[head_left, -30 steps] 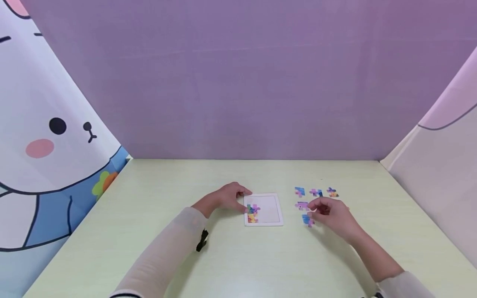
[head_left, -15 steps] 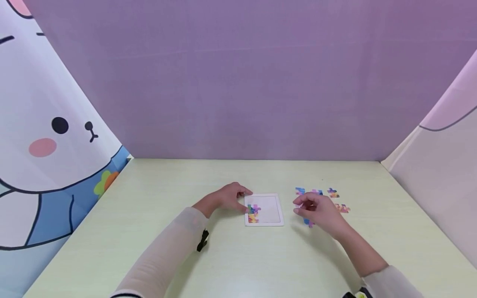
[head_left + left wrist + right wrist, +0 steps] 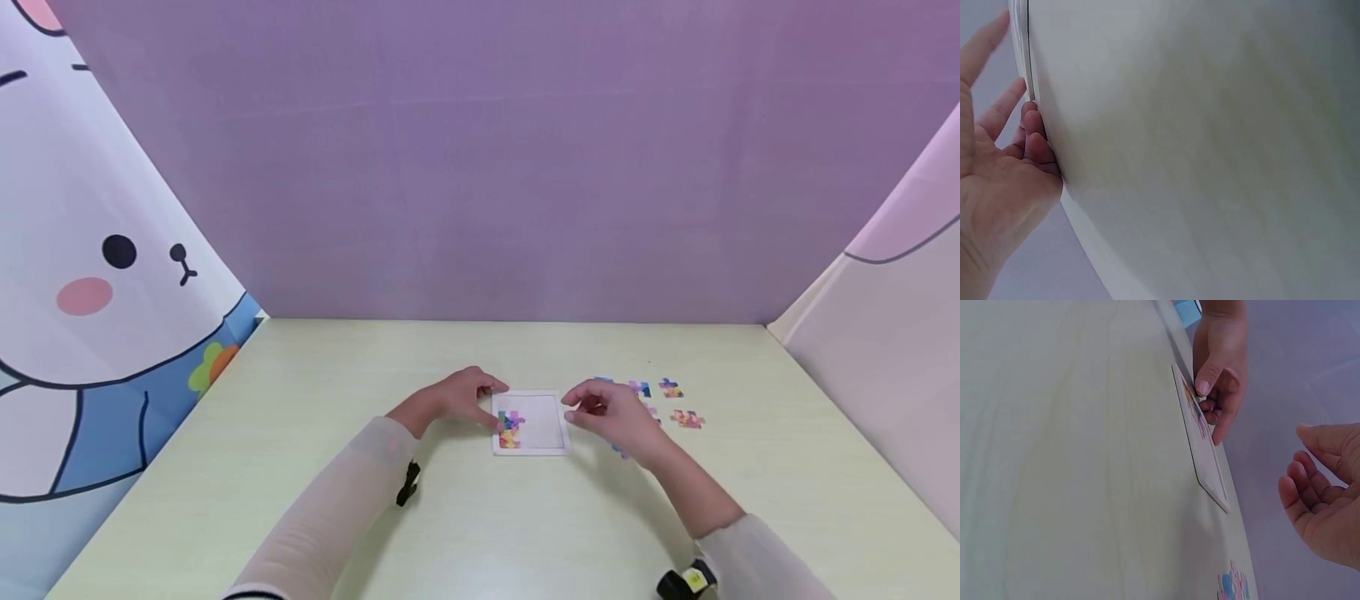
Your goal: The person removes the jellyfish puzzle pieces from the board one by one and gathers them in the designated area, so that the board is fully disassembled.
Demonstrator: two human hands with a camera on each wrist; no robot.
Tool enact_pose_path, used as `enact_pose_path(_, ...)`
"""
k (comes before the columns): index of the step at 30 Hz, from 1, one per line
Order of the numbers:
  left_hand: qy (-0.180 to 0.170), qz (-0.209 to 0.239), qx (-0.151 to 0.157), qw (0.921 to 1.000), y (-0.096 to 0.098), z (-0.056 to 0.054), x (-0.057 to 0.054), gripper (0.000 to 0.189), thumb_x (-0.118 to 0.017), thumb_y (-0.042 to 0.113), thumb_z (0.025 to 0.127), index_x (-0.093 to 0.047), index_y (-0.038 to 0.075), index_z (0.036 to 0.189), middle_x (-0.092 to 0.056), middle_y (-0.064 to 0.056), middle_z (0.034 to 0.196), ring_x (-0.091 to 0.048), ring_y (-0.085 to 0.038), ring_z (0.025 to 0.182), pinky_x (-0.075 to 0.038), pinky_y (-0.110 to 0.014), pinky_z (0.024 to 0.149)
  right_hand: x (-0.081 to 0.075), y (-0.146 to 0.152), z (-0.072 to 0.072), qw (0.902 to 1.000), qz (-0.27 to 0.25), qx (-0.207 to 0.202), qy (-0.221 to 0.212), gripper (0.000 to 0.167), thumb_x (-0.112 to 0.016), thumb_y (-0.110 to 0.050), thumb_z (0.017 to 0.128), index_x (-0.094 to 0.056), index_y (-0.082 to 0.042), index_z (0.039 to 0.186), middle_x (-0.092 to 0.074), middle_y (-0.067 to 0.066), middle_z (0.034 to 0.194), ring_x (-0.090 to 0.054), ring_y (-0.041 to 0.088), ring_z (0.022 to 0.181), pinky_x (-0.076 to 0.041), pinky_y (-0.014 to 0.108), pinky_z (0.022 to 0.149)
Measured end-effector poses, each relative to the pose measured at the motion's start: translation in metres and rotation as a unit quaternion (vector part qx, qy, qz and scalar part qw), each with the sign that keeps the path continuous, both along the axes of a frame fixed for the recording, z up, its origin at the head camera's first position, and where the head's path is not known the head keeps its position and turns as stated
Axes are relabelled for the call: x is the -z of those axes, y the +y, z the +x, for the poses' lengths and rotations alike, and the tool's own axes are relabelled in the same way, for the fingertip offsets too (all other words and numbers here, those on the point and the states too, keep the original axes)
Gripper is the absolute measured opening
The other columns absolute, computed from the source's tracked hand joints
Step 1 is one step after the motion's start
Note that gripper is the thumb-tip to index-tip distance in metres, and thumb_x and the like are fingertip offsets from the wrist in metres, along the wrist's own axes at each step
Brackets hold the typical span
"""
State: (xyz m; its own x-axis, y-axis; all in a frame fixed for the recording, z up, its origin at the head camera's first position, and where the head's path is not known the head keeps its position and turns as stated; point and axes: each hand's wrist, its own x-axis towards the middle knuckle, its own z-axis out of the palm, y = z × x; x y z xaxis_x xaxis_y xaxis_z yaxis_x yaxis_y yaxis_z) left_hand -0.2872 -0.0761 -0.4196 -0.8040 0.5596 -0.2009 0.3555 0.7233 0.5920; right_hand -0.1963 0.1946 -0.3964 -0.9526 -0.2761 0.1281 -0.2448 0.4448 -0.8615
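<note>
In the head view, a white square puzzle tray (image 3: 545, 423) lies on the table, with a few joined jigsaw pieces (image 3: 510, 429) along its left side. My left hand (image 3: 457, 397) rests at the tray's left side. Its thumb touches the left edge and its index finger the upper left corner, spread apart. My right hand (image 3: 617, 417) hovers at the tray's right edge, thumb and index finger slightly apart. The right wrist view shows no piece between the fingers of this right hand (image 3: 1329, 494). Loose puzzle pieces (image 3: 687, 418) lie right of the tray, some partly hidden by that hand.
The pale wooden table (image 3: 360, 367) reaches back to a purple cloth wall (image 3: 480, 183). A cartoon-printed cloth (image 3: 112, 333) hangs at the left and a pale one (image 3: 885, 350) at the right. A dark wrist device (image 3: 686, 580) sits by the right sleeve.
My right hand has moved left from the loose pieces to the tray's right edge, uncovering pieces on the right. The left hand and the tray have stayed in place.
</note>
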Motion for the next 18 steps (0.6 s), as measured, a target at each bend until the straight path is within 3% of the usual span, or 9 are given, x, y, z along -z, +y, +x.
enact_pose_path(8,0.008,-0.023,0.007,0.9997,0.004,0.002,-0.003,0.084,-0.090,0.036,0.067,-0.054,0.015,0.141,-0.045,-0.004,0.118,-0.044,-0.019,0.104,-0.041,-0.037,0.093,0.006,-0.018,-0.013,0.9995,0.005,-0.029,-0.009,0.016,-0.069,-0.003,0.090,-0.068,0.000,0.105,-0.065,0.005,0.092,-0.058,0.021,0.083,-0.052,0.028,0.072)
enact_pose_path(18,0.025,-0.017,0.028,0.9991,0.004,0.006,-0.005,0.091,-0.091,0.035,0.066,-0.050,0.012,0.143,-0.040,-0.008,0.139,-0.043,-0.025,0.125,-0.036,-0.043,0.106,0.018,-0.044,-0.028,0.9970,0.040,-0.047,-0.048,0.018,-0.070,-0.002,0.088,-0.071,-0.002,0.106,-0.067,0.006,0.099,-0.058,0.019,0.086,-0.049,0.032,0.078)
